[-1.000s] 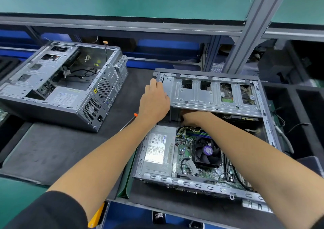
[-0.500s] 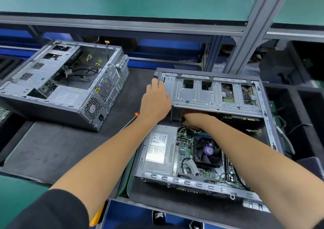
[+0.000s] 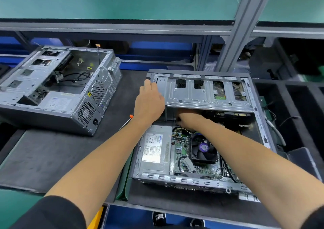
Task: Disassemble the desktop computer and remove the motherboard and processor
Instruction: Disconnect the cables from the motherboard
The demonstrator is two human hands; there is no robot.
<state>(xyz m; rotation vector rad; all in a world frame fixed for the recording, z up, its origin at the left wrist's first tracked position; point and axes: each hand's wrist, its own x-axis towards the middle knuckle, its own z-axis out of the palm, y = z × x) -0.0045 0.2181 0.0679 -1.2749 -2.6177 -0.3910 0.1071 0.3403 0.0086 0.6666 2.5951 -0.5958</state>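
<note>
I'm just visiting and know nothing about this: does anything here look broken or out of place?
Nothing looks damaged. Both computers lie on their sides, opened for disassembly. The second case at left is already stripped, with loose cables inside. An orange-tipped tool lies half hidden behind the left arm, beside the near computer.

— Light? 
— Bright, even and cool, falling from overhead; shadows on the dark desk [image 3: 52, 151] are soft and faint.
— Glare? 
— A pale sheen on the drive cage [image 3: 206, 95] and a white patch on the power supply [image 3: 154, 149] label. The hollow under the cage lies in deep shadow.
— Sharpness? 
— The centre is crisp; the sleeve [image 3: 52, 213] at bottom left is soft.
— Distortion? 
— Wide-angle bowing bends the frame post [image 3: 240, 28] and spreads the forearms at the edges.
</note>
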